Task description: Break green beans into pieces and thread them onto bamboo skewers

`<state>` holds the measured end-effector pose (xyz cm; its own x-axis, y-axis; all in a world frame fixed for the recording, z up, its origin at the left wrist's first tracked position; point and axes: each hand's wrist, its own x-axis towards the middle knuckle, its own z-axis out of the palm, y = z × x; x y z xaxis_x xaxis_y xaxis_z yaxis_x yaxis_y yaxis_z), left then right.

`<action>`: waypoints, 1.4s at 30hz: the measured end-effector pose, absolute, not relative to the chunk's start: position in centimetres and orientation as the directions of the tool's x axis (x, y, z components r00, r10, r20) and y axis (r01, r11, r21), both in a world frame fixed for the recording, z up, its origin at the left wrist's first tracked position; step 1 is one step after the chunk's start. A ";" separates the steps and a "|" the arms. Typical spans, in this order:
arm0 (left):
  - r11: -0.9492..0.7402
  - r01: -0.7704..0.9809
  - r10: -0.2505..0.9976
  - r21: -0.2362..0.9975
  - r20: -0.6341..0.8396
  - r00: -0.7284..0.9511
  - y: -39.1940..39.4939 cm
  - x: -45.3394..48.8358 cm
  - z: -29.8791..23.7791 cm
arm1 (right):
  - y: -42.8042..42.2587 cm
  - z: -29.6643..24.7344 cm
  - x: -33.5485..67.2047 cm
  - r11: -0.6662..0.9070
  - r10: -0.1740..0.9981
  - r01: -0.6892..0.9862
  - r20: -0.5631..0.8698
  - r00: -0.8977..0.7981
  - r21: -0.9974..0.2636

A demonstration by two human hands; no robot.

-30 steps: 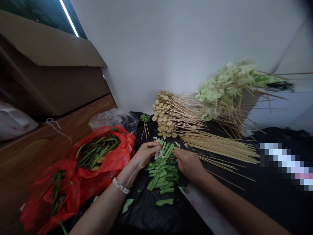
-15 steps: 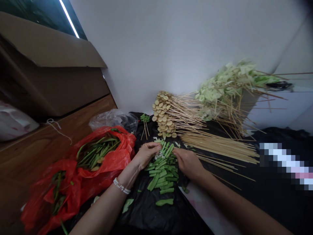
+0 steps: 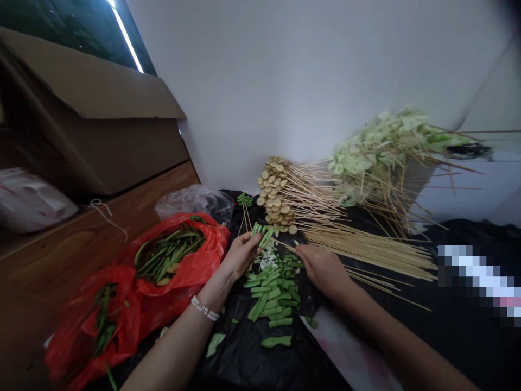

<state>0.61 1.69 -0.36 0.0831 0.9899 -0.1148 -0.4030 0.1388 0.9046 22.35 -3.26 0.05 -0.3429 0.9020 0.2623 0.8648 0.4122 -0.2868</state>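
Note:
My left hand (image 3: 239,255), with a beaded bracelet at the wrist, pinches cut green bean pieces (image 3: 266,238) threaded on a thin stick. The other end of that wooden skewer (image 3: 286,246) is gripped by my right hand (image 3: 324,270), its fingers closed. Just below lies a pile of flat green bean pieces (image 3: 272,298), loose on black plastic (image 3: 240,353). Small white scraps (image 3: 267,257) lie between the hands. Behind them, potato-like slices (image 3: 274,193) on skewers are stacked.
Bare skewers (image 3: 374,251) lie in a bundle at right. Skewered cabbage leaves (image 3: 378,136) lean by the wall (image 3: 260,81). At left, a red plastic bag (image 3: 195,288) holds long beans (image 3: 171,255). A clear bag (image 3: 191,202) and cardboard box (image 3: 122,146) stand behind; finished bean skewers (image 3: 245,200) lie nearby.
The bean pieces on the skewer have come up off the pile and moved slightly left with my left hand. My right hand is a little farther right, showing more of the skewer.

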 end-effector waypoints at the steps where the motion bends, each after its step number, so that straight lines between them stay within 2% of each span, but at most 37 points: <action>1: 0.125 -0.423 0.992 0.897 -0.114 0.053 2.0 0.3 -0.3 | -3.1 0.3 22.6 0.412 0.905 0.866 0.238 -0.352 -0.285; 6: 0.097 -0.465 0.989 0.880 -0.137 -0.051 2.9 -0.7 -0.4 | -2.3 2.1 24.6 0.432 0.901 0.851 0.109 -0.419 -0.299; 11: 0.082 -0.489 0.991 0.869 -0.124 -0.053 3.0 -1.0 -0.3 | -3.0 4.5 26.5 0.474 0.858 0.788 0.003 -0.514 -0.392; 13: 0.084 -0.495 0.991 0.865 -0.124 -0.048 3.1 -1.2 -0.2 | -3.6 4.8 26.6 0.428 0.841 0.754 -0.087 -0.535 -0.499; 15: 0.086 -0.509 0.988 0.856 -0.138 -0.064 3.1 -1.4 -0.2 | -3.9 4.6 26.2 0.320 0.805 0.665 -0.177 -0.566 -0.675; 17: 0.094 -0.537 0.980 0.838 -0.172 -0.097 3.2 -1.6 -0.1 | -3.7 4.0 25.4 0.201 0.792 0.550 -0.196 -0.578 -0.811; 21: 0.131 -0.578 0.968 0.806 -0.230 -0.101 3.1 -1.9 -0.2 | -2.0 3.0 22.7 0.036 0.824 0.386 -0.191 -0.533 -0.922; 28: 0.107 -0.493 0.963 0.864 -0.214 -0.166 2.8 -1.5 -0.9 | 3.6 2.5 15.4 0.152 0.878 0.356 -0.039 -0.477 -0.922; 42: 0.003 -0.353 0.955 0.935 -0.108 -0.276 3.2 -1.9 -1.8 | 12.9 0.8 7.3 0.083 0.945 0.553 -0.110 -0.307 -0.829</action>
